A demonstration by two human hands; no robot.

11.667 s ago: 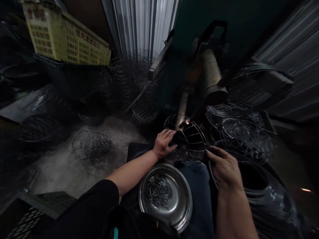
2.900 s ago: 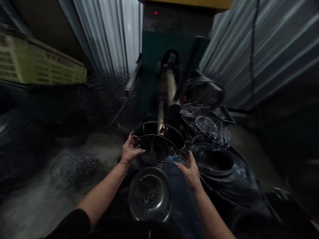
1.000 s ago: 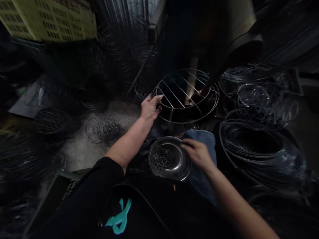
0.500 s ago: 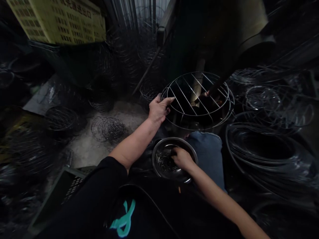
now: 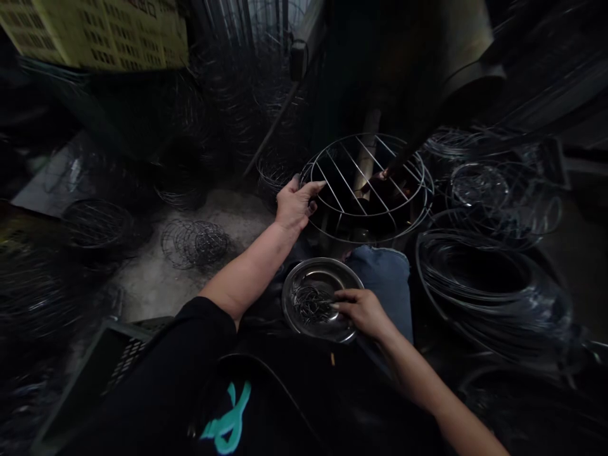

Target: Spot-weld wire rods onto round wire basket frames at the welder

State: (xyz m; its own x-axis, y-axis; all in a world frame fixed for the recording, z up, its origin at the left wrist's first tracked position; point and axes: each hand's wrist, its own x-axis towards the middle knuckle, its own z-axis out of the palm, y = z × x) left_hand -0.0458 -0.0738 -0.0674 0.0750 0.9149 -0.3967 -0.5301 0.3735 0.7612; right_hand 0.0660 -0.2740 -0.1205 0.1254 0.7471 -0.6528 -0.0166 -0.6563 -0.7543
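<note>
My left hand (image 5: pixel 295 204) grips the left rim of a round wire basket frame (image 5: pixel 368 187), which sits over the lower arm of a welding machine (image 5: pixel 446 69), its barred bottom facing up. My right hand (image 5: pixel 361 310) is over a steel bowl (image 5: pixel 297 310) resting on my lap. Its fingertips are pinched at the pile of small wire pieces (image 5: pixel 311 303) in the bowl; what they hold is too small to make out.
Coils of wire rings (image 5: pixel 479 285) lie stacked at the right, with more wire frames (image 5: pixel 498 190) behind. Finished wire baskets (image 5: pixel 194 242) lie on the concrete floor at the left. A yellow crate (image 5: pixel 99 28) stands at upper left. A dark crate (image 5: pixel 109 367) is at lower left.
My right hand dipped into the steel bowl and has drawn back to its right rim, fingers pinched at the wire pieces. My left hand kept its grip on the basket rim.
</note>
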